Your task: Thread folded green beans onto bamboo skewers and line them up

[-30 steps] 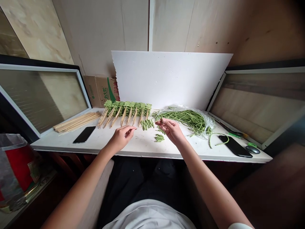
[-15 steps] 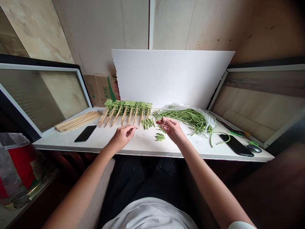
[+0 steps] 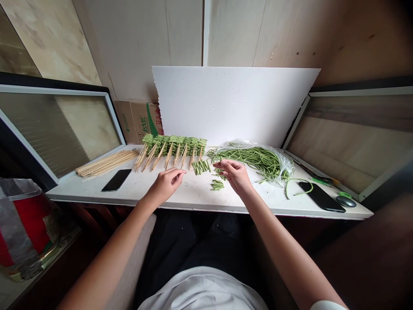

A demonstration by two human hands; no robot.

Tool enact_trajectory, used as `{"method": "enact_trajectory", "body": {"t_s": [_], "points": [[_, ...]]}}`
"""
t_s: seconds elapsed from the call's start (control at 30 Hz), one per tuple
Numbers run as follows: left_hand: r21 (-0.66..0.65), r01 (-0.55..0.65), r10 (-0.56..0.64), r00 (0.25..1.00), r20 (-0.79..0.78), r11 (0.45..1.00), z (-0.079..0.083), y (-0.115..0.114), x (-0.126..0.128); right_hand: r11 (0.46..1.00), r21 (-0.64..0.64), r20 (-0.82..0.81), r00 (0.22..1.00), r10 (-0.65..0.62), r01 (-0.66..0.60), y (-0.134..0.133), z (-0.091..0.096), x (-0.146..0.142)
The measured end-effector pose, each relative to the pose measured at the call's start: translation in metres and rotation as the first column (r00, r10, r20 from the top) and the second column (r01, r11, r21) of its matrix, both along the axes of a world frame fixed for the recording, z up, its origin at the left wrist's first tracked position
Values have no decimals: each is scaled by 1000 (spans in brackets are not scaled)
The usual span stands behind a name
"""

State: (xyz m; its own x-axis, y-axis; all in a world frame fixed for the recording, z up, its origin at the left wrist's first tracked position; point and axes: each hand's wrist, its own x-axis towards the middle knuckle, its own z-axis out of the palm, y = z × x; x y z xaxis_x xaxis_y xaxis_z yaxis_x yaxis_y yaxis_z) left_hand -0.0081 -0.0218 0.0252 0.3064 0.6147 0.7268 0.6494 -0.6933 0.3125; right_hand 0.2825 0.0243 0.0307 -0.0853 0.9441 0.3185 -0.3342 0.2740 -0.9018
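My left hand (image 3: 167,183) pinches one end of a thin bamboo skewer (image 3: 189,171), which is raised over the table. Several short pieces of green bean (image 3: 201,167) are threaded side by side across it. At the skewer's other end my right hand (image 3: 235,173) is closed, thumb against fingers, on what looks like a small bean piece, mostly hidden by the fingertips. A small pile of cut bean pieces (image 3: 217,185) lies on the table below, and more cut pieces show partly behind my right hand. Behind stands a stack of finished bean skewers (image 3: 174,144), sticks facing me.
Bare skewers (image 3: 106,163) lie at the left beside a phone (image 3: 116,180). Long beans (image 3: 251,157) fill a clear plastic bag at the right. Another black phone (image 3: 321,197), a round grey object (image 3: 345,201) and scissors (image 3: 314,173) are on the table's (image 3: 193,199) right end.
My hands stay almost where they were, with the skewer still between them. My right fingertips have shifted slightly around the skewer's end. The whole view has moved very little.
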Motion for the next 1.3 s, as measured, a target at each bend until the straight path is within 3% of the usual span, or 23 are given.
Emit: {"method": "enact_trajectory", "body": {"t_s": [0.7, 1.0, 1.3], "points": [[78, 6, -2, 998, -60, 997, 2, -3, -1, 1000, 23, 19, 1000, -11, 11, 0, -8, -5], [76, 17, -13, 999, -52, 997, 1, -3, -1, 996, -1, 2, 996, -89, 89, 1, -12, -11], [-155, 39, -44, 999, -25, 987, -7, 3, -7, 982, 151, 163, 977, -139, 115, 0, -9, -6]]}}
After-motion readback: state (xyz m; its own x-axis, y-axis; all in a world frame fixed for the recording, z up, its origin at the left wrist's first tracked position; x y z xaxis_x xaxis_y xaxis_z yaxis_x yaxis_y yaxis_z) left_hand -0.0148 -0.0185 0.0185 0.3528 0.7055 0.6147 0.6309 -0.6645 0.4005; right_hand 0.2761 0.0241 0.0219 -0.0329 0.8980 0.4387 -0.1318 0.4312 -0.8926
